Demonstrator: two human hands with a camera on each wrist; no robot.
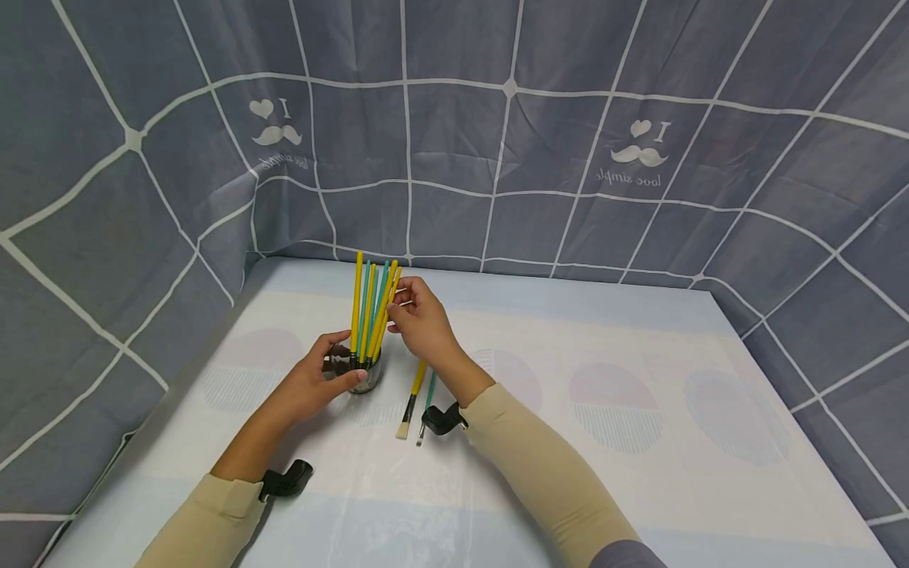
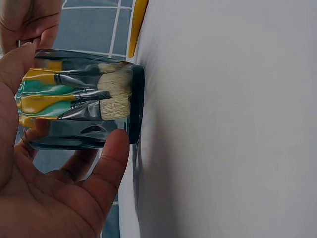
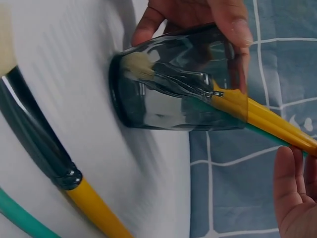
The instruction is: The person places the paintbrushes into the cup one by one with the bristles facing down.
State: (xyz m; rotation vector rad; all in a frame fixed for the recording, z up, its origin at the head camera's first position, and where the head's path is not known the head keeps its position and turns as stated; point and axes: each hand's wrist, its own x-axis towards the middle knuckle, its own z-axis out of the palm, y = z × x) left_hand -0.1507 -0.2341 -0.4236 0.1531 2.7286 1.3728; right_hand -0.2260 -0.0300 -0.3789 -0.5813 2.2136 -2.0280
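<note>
A smoky see-through glass (image 2: 89,136) stands at the left of the table, holding several paintbrushes (image 1: 356,308) with yellow and green handles, bristles down. My left hand (image 1: 312,383) grips the glass from the left, thumb on the near side and fingers round the far side. At the upper handles, my right hand (image 1: 426,327) pinches a yellow-handled paintbrush (image 3: 277,121) that leans right in the glass. Under my right forearm lie a yellow-handled paintbrush (image 1: 417,383) and a thinner green-handled paintbrush (image 1: 430,388), bristles toward me, handles partly hidden.
The table (image 1: 568,505) has a pale cover printed with circles. A grey curtain (image 1: 454,142) with white lines hangs behind it and along both sides. Black wrist cameras (image 1: 287,479) sit on both of my wrists.
</note>
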